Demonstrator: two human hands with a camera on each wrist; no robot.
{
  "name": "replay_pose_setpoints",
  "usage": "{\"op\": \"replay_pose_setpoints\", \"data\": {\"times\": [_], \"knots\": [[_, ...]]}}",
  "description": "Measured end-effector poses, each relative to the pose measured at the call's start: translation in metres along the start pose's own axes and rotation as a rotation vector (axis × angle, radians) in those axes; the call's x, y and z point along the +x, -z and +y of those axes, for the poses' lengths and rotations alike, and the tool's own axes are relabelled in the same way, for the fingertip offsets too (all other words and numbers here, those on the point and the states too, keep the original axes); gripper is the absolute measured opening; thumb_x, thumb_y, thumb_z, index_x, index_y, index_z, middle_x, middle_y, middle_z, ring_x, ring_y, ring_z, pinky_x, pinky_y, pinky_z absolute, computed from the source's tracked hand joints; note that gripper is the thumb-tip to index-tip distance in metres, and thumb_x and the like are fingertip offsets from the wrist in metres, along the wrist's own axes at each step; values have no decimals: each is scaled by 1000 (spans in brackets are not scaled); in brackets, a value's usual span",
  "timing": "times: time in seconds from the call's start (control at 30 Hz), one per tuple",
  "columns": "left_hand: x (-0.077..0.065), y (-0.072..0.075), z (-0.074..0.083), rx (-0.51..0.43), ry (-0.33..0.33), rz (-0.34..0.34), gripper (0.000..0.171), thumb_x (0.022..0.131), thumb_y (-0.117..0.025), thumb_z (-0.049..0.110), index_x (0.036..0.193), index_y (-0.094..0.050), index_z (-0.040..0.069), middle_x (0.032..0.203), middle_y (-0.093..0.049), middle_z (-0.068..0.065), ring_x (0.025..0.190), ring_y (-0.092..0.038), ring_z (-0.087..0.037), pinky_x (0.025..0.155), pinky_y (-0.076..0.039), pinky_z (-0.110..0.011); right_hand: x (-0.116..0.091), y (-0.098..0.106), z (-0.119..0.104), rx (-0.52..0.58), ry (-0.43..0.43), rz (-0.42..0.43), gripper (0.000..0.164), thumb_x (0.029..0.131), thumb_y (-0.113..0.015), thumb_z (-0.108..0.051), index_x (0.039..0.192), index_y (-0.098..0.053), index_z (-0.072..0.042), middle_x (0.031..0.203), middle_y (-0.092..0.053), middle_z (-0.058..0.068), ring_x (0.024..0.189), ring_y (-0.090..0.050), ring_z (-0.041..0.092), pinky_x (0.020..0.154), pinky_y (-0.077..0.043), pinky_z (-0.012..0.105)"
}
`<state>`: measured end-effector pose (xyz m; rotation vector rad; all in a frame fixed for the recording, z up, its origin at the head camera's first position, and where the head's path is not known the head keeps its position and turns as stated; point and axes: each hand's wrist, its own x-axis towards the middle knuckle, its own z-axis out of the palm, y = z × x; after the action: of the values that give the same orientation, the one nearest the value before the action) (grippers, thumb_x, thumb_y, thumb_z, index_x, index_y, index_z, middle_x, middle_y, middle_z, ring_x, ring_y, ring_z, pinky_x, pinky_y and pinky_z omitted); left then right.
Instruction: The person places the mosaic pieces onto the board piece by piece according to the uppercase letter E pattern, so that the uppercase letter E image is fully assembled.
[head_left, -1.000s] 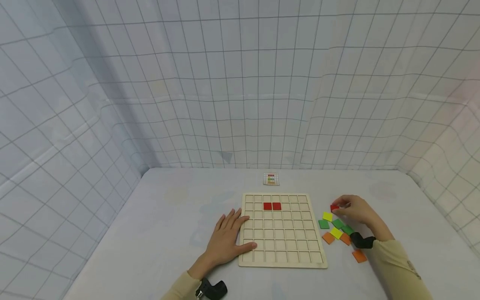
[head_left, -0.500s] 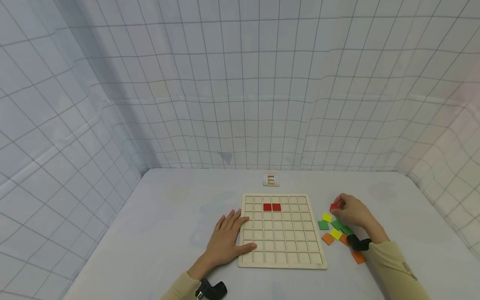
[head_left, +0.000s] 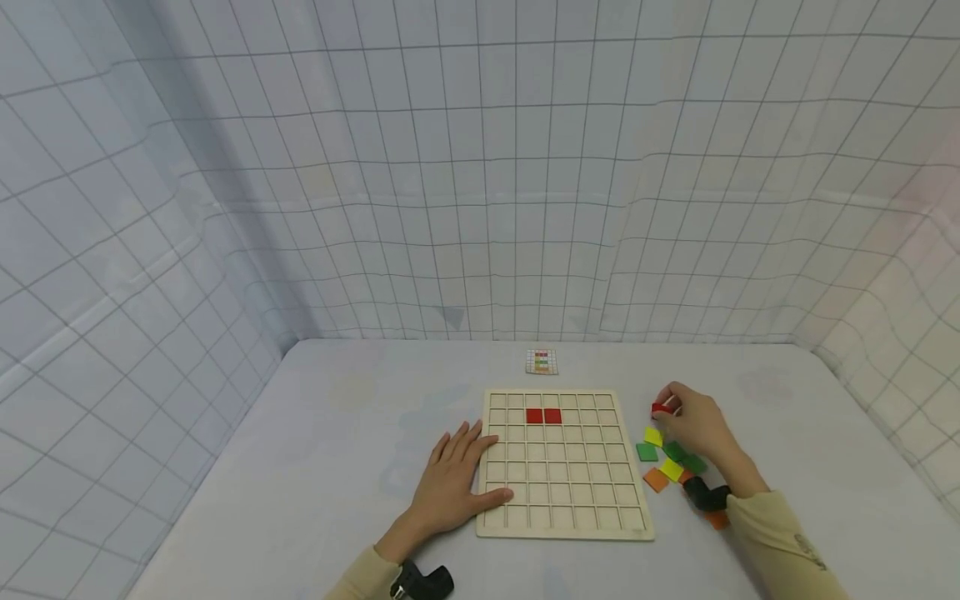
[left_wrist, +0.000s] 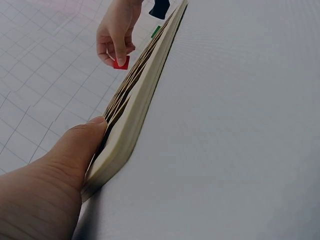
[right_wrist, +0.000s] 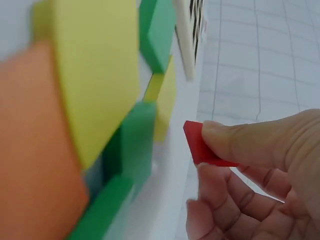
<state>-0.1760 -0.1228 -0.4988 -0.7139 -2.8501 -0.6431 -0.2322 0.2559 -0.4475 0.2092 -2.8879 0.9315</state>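
Note:
My right hand (head_left: 701,425) pinches a red square tile (right_wrist: 196,142) between thumb and fingertips, raised above the table to the right of the board. In the left wrist view this held red tile (left_wrist: 125,62) shows beyond the board's edge. Spread flat, my left hand (head_left: 447,490) rests against the left side of the pale wooden grid board (head_left: 566,533), its thumb and index finger lying over the rim. Two red tiles (head_left: 552,416) sit side by side in the board's second row from the far edge.
Loose tiles lie right of the board: green tiles (head_left: 647,452), yellow tiles (head_left: 654,437) and orange tiles (head_left: 656,480), some partly hidden under the right wrist. A small card with a coloured grid pattern (head_left: 542,362) lies beyond the board. Grid-patterned curtains (head_left: 480,208) enclose the table.
My right hand has moved slightly left and away from me with the red tile, toward the board. My left hand and the board stay in place.

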Motion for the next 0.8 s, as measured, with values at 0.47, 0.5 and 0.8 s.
{"op": "replay_pose_setpoints", "data": {"times": [0.47,0.5,0.8], "knots": [[-1,1,0,-16,1,7,80,83,-53,68,143,-40,17,152,-28,-12,141,-18,-30,112,-8,-49,12,-35,-50,133,227,-29,16,80,-75,-2,76,-62,-9,74,-60,-4,67,-54,12,61,-47,30],[-1,1,0,-16,2,7,80,83,-53,68,143,-40,17,152,-29,-12,141,-18,-30,112,-8,-49,14,-38,-52,145,234,-38,14,80,-75,-2,77,-63,-9,76,-61,-4,68,-56,12,62,-48,30],[0,-2,-1,-2,6,3,80,83,-52,70,142,-40,18,152,-29,-11,141,-17,-29,112,-8,-49,23,-57,-65,197,308,-86,7,85,-69,1,84,-68,-5,81,-66,2,72,-62,15,66,-51,32]]}}
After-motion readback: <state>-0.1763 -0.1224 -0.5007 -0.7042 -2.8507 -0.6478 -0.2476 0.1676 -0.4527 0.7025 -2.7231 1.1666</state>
